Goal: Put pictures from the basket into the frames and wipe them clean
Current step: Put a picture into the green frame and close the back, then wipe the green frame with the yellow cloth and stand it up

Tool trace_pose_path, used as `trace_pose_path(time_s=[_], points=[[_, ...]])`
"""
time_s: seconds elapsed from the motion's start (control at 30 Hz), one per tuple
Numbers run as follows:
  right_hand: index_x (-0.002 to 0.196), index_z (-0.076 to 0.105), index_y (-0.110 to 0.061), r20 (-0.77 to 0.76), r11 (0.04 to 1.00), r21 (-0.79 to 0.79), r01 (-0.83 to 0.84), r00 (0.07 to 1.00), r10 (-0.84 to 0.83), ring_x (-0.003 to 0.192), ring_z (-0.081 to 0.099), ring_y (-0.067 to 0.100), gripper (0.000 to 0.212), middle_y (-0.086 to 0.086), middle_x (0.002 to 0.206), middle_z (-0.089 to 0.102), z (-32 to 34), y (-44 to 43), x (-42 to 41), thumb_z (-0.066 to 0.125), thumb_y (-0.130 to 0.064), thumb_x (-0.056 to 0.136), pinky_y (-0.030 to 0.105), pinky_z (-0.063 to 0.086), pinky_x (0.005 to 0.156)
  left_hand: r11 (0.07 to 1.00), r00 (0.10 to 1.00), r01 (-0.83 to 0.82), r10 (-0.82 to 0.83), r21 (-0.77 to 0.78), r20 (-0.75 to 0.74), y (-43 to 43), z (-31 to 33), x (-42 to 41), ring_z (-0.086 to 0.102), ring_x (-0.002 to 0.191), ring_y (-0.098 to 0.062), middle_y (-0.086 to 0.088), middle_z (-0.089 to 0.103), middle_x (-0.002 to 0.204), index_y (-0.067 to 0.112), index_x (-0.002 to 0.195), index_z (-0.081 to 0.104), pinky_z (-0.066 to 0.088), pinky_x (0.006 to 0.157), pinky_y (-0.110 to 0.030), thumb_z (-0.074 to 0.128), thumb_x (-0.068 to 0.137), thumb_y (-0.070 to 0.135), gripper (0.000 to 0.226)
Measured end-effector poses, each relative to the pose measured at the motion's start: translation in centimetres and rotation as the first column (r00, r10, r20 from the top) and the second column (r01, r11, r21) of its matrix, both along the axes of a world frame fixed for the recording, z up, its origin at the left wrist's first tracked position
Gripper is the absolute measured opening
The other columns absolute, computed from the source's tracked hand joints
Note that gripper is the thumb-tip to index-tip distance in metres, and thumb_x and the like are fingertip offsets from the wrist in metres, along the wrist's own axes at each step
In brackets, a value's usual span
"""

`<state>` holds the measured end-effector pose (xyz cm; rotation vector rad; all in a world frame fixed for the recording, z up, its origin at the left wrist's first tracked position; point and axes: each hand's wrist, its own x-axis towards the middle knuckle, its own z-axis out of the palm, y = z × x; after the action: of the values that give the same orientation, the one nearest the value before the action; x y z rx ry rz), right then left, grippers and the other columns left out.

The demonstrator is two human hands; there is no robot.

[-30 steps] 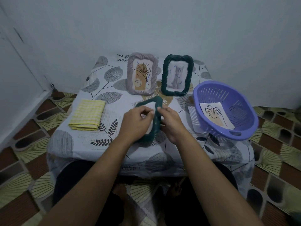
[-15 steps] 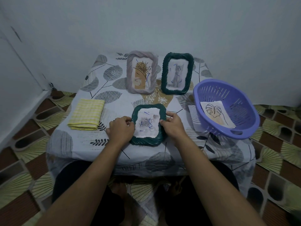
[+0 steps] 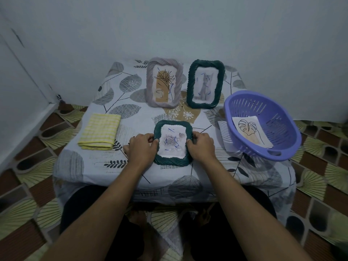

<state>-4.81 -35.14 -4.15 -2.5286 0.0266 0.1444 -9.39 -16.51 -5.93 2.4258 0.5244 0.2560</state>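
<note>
With our left hand [image 3: 141, 148] and right hand [image 3: 203, 147] curled round the sides of the near green frame [image 3: 172, 161], a careless tilt could shift its picture [image 3: 172, 143]

At the centre of the picture, the small dark green frame [image 3: 172, 162] has a rim of twisted, rope-like ridges with a dull sheen, and its face looks smooth. The pale grey frame [image 3: 150, 85] and the tall dark green frame [image 3: 190, 85], upper centre, show the same ridged moulding. At right, the purple basket [image 3: 278, 125] is smooth slotted plastic and holds a matt paper print [image 3: 248, 132]. At left, the folded yellow checked cloth [image 3: 99, 132] looks woven. The leaf-printed tablecloth [image 3: 79, 162] is matt fabric. The patterned floor tiles [image 3: 320, 176] shine slightly.
</note>
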Motion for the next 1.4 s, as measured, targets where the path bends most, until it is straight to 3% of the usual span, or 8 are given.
trace_pose_path(time_s=[0.23, 0.5, 0.77, 0.87, 0.97, 1.1, 1.27, 1.4], points=[[0.140, 0.049, -0.023, 0.054, 0.999, -0.033, -0.002, 0.999, 0.004, 0.131, 0.037, 0.029, 0.044, 0.007, 0.141, 0.044, 1.2, 0.8, -1.0, 0.053, -0.029, 0.097, 0.045, 0.031, 0.106, 0.994, 0.993, 0.106, -0.107, 0.020, 0.045, 0.7, 0.4, -0.9, 0.061, 0.109, -0.029, 0.000, 0.072, 0.111, 0.021, 0.124, 0.067, 0.046, 0.096, -0.047, 0.059, 0.096, 0.037, 0.034], [0.123, 0.063, -0.030, 0.144, 0.953, 0.080, -0.293, 0.949, 0.280, 0.129, 0.038, 0.024, 0.030, -0.001, 0.135, 0.055, 2.8, 6.3, -3.2, 0.051, -0.023, 0.096, 0.044, 0.029, 0.107, 0.931, 0.928, 0.361, -0.364, -0.060, -0.072, 4.8, 2.9, -2.9, 0.065, 0.106, -0.015, 0.001, 0.070, 0.122, 0.019, 0.124, 0.069, 0.046, 0.095, -0.026, 0.062, 0.095, 0.018, 0.030], [0.114, 0.070, -0.021, 0.152, 0.858, 0.240, -0.454, 0.890, 0.429, 0.112, 0.055, 0.026, 0.024, 0.009, 0.121, 0.060, 2.4, 13.6, -4.4, 0.059, -0.019, 0.092, 0.040, 0.044, 0.100, 0.995, 0.991, -0.077, 0.084, -0.071, 0.108, 11.2, 3.2, -5.8, 0.061, 0.080, -0.017, 0.002, 0.068, 0.087, 0.018, 0.095, 0.073, 0.038, 0.071, -0.026, 0.064, 0.090, 0.018, 0.010], [0.120, 0.067, -0.017, 0.107, 0.826, 0.263, -0.498, 0.866, 0.488, 0.109, 0.057, 0.027, 0.027, 0.011, 0.124, 0.058, 1.8, 15.9, -4.5, 0.057, -0.017, 0.094, 0.037, 0.045, 0.099, 0.955, 0.939, -0.284, 0.294, -0.079, 0.177, 13.3, 2.5, -6.3, 0.059, 0.098, -0.031, -0.009, 0.066, 0.101, 0.013, 0.103, 0.069, 0.047, 0.084, -0.040, 0.052, 0.082, 0.033, 0.033], [0.133, 0.060, -0.014, 0.076, 0.803, 0.250, -0.540, 0.838, 0.540, 0.120, 0.054, 0.028, 0.037, 0.013, 0.136, 0.054, 1.1, 17.9, -4.8, 0.057, -0.015, 0.096, 0.032, 0.040, 0.102, 0.912, 0.911, -0.411, 0.411, -0.002, -0.011, 14.8, 1.8, -6.1, 0.042, 0.126, -0.040, -0.020, 0.052, 0.134, 0.013, 0.132, 0.054, 0.035, 0.105, -0.053, 0.050, 0.085, 0.036, 0.053], [0.145, 0.050, -0.013, 0.066, 0.806, 0.203, -0.556, 0.829, 0.555, 0.127, 0.051, 0.033, 0.050, 0.013, 0.142, 0.053, 0.1, 19.9, -4.8, 0.057, -0.023, 0.097, 0.038, 0.039, 0.110, 0.914, 0.909, -0.401, 0.406, 0.065, -0.098, 15.0, 1.2, -5.7, 0.034, 0.133, -0.039, -0.019, 0.046, 0.141, 0.016, 0.134, 0.056, 0.026, 0.107, -0.057, 0.051, 0.094, 0.035, 0.044], [0.133, 0.057, -0.022, 0.114, 0.833, 0.166, -0.527, 0.850, 0.515, 0.114, 0.057, 0.034, 0.043, 0.010, 0.123, 0.062, 0.2, 20.2, -4.1, 0.059, -0.039, 0.094, 0.046, 0.046, 0.097, 0.957, 0.919, -0.264, 0.286, -0.117, 0.271, 14.6, 2.0, -6.0, 0.059, 0.108, -0.031, -0.010, 0.067, 0.112, 0.017, 0.109, 0.069, 0.047, 0.090, -0.043, 0.059, 0.095, 0.033, 0.024], [0.111, 0.072, -0.018, 0.268, 0.817, 0.265, -0.512, 0.853, 0.448, 0.093, 0.062, 0.022, 0.027, 0.006, 0.102, 0.067, 0.4, 19.4, -3.8, 0.070, -0.033, 0.089, 0.036, 0.049, 0.086, 0.949, 0.922, -0.128, 0.220, -0.287, 0.318, 13.7, 4.1, -5.9, 0.067, 0.087, -0.022, -0.005, 0.071, 0.091, 0.013, 0.105, 0.071, 0.055, 0.079, -0.036, 0.070, 0.091, 0.032, 0.023]])
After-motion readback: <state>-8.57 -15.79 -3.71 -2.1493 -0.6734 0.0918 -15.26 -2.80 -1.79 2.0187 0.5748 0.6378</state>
